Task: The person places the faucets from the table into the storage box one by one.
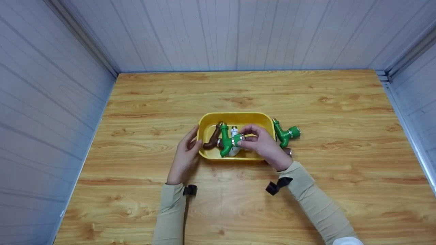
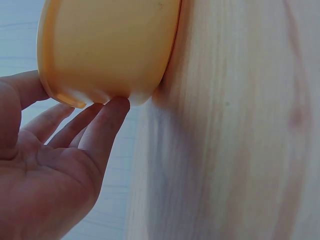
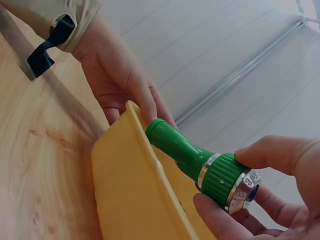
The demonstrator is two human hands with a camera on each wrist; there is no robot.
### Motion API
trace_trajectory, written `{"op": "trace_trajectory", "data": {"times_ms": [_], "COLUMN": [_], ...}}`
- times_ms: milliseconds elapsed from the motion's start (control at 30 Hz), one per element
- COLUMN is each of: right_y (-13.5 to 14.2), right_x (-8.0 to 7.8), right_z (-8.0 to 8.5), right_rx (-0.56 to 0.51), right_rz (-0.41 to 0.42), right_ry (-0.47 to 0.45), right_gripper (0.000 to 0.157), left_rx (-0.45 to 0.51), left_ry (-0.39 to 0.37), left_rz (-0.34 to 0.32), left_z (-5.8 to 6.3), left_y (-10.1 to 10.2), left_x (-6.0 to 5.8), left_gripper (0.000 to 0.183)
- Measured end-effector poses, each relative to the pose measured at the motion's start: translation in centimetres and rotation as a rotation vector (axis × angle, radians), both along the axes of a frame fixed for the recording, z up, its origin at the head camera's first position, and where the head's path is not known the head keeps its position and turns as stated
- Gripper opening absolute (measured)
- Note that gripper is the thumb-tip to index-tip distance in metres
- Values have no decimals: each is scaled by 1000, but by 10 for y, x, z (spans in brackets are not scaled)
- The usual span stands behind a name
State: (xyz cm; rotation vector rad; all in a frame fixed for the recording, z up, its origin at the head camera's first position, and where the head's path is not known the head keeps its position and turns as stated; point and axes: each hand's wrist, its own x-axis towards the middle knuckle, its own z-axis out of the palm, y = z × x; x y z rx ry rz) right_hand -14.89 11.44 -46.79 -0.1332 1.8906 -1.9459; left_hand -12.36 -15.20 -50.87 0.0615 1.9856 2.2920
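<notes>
A yellow plastic bin (image 1: 238, 159) stands on the table. My left hand (image 1: 185, 153) grips its left end, thumb at the rim and fingertips against the outer wall (image 2: 110, 45). Over the bin, my right hand (image 1: 264, 146) pinches a green tap (image 1: 225, 139) by its ribbed knob (image 3: 220, 180) with thumb and fingers. Inside the bin, a brown tap (image 1: 213, 139) lies at the left. A white tap (image 1: 234, 152) sits partly hidden behind the green one.
Just right of the bin, another green tap (image 1: 282, 135) lies on the wooden table (image 1: 153, 102). Near it shows a brown piece with a metal end (image 1: 288, 152), mostly covered by my right hand. Pale panel walls (image 1: 218, 34) border the table at the back and sides.
</notes>
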Motion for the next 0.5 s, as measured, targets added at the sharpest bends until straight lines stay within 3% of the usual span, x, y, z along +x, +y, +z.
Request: {"op": "trace_trajectory", "data": {"times_ms": [133,300,500], "right_y": [-4,-9,-15], "right_x": [0,-2,-3], "right_z": [-1,-4,-11], "right_rx": [-7,-14,-1], "right_rz": [-1,-5,-5], "right_ry": [-3,-18,-4], "right_gripper": [36,34,34], "left_rx": [-42,-79,-93], "left_ry": [26,88,78], "left_rz": [-14,-22,-26], "left_z": [8,9,12], "left_y": [0,-2,-1], "left_x": [1,1,1], "left_gripper": [54,53,54]}}
